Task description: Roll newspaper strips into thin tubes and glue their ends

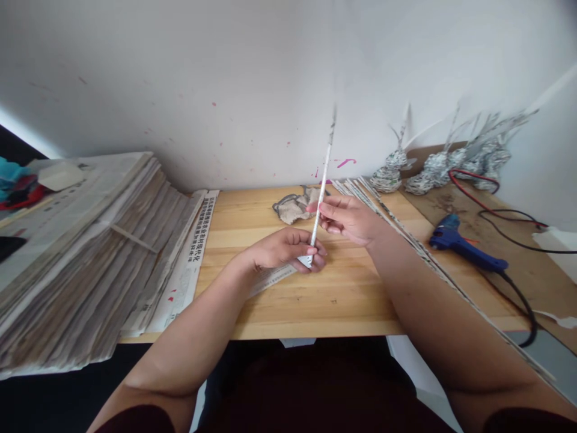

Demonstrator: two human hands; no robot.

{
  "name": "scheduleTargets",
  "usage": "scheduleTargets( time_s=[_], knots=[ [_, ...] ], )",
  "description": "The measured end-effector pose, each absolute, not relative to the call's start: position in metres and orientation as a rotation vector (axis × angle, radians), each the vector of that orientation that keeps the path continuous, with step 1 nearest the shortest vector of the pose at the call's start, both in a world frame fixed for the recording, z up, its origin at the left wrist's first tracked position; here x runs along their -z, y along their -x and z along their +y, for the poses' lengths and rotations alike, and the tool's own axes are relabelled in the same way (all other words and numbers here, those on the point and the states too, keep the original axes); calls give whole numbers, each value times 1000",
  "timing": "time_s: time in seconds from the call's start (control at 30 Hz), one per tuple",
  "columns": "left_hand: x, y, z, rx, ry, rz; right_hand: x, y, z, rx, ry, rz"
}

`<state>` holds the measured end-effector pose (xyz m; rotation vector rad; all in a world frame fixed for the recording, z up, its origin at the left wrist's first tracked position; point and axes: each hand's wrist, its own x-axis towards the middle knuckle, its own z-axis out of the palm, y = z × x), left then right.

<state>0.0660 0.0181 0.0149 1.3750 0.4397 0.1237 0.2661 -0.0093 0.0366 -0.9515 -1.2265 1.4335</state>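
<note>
Far left: tall stack of folded newspapers (85, 264), thin strip (134, 237) lying across its side. Just right of it, a newspaper sheet (192, 258) with bold Chinese headline, on the wooden surface (324, 313). Left hand (288, 248) over mid-surface: fingers clamped round the lower end of a rolled newspaper tube (325, 165). Tube stands near upright, tilted slightly right, top end blurred against the wall (252, 78). A flat printed paper strip (273, 279) shows below the left hand; can't tell if it joins the tube. Crumpled beige cloth (293, 208) behind the hands. Right hand (349, 219): fingers pinching the same tube higher up. More paper tubes (363, 195) lie behind and right of that forearm. Far right: blue glue gun (471, 248), cardboard sheet (536, 282), woven paper figures (464, 163) by the wall, red-black cable (473, 172) in front of them.
</note>
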Motion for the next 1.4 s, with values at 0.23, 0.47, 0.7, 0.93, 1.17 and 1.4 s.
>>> scheduleTargets(
  time_s=[0.23,0.47,0.7,0.93,1.17,1.4],
  knots=[
    [-14,-67,18,-112,-1348,441,-33,-265,-6,-1318,1040,-1106],
    [-11,-67,19,-149,-1318,424,-28,-267,-6,-1311,1131,-1370],
    [-16,-64,22,-158,-1369,450,-28,-267,-7,-1335,1115,-1437],
    [-17,-65,20,-122,-1351,445,-30,-262,-7,-1242,1127,-1347],
    [-16,-64,18,-96,-1342,424,-33,-267,-10,-1437,1026,-1299],
    [-17,-67,16,-105,-1338,444,-29,-262,-8,-1372,1096,-1372]
  ],
)
